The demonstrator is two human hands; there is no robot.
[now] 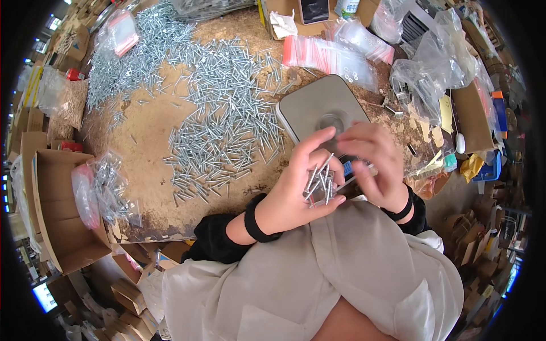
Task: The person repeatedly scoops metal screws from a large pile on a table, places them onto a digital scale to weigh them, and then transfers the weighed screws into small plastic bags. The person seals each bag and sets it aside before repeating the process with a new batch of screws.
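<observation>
My left hand [296, 184] is cupped around a small bunch of silver screws [322, 183], which stick up at different angles between its thumb and fingers. A clear edge, perhaps of a plastic bag, shows beside them. Close by on the right, my right hand [382, 165] has its fingers curled, with a small pale glint between thumb and fingers that I cannot make out. Both hands are over the near edge of a scale with a square metal plate [318, 99]. A large spread of loose screws [227, 108] covers the table to the left.
Clear zip bags with red strips [327, 54] lie behind the scale. An open cardboard box [68, 227] stands at the left edge, with bagged hardware [114, 187] beside it. Crumpled clear plastic [432, 74] and another box [472, 119] are on the right.
</observation>
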